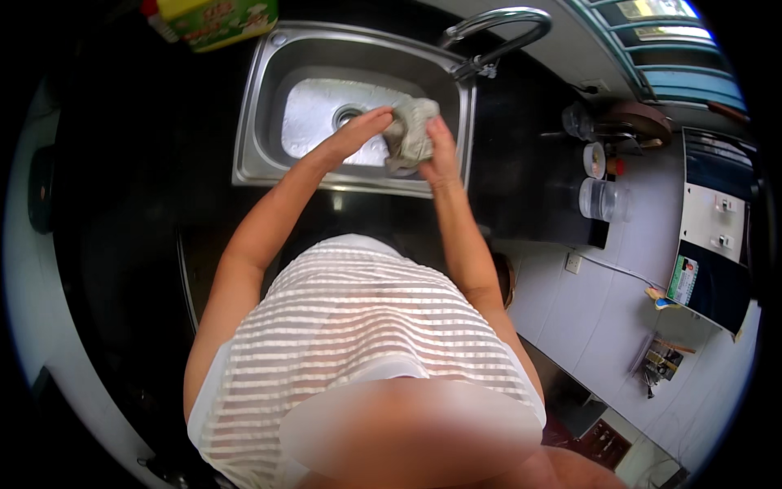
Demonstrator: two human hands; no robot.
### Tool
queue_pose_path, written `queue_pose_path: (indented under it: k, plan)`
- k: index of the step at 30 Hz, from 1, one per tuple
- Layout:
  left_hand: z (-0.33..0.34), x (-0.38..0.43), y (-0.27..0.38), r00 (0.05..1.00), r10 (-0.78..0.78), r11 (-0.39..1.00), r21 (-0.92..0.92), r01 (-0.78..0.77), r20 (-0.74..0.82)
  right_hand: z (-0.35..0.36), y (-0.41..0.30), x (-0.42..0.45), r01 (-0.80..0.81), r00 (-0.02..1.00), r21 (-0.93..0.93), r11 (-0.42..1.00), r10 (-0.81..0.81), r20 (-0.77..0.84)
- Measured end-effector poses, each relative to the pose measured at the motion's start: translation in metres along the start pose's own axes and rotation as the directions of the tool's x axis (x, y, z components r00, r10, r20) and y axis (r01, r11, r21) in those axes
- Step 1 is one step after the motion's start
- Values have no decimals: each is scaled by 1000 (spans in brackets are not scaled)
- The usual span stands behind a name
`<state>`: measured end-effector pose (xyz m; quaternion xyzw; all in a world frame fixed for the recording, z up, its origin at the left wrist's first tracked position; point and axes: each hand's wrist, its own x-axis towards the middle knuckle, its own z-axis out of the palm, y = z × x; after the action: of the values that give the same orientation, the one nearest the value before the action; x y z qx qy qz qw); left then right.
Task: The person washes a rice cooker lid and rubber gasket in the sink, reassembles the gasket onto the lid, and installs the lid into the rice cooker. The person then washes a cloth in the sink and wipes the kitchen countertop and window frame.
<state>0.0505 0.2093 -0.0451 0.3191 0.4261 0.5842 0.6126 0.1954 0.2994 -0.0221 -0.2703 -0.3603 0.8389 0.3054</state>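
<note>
A bunched, grey-beige cloth point(415, 136) is held over the right part of a stainless steel sink point(244, 153). My right hand point(441, 153) grips it from the right side, thumb against its upper edge. On the other side, my left hand point(360, 131) reaches over the basin with its fingers straight and together. Its fingertips meet the cloth's left edge, near a dark fold; whether they pinch it I cannot tell. Below the left fingers, the sink's drain point(348, 116) is partly covered. The steel bottom looks wet and shiny.
A curved chrome faucet point(519, 21) rises at the sink's back right corner. A yellow and green container point(220, 24) stands at the back left on the black countertop point(519, 195). Clear plastic containers point(602, 198) and a white bowl point(594, 160) sit along the right wall.
</note>
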Motion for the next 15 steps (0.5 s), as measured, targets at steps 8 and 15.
queue_pose_path:
  k: [8,15]
  plan:
    - [-2,19,-18,916,258,756,655,6,-306,-9,23,8,-138,990,-496,857,123,-63]
    - [-3,45,-30,870,189,979,157,-131,-455,-53,-7,47,235,948,-870,434,-301,106]
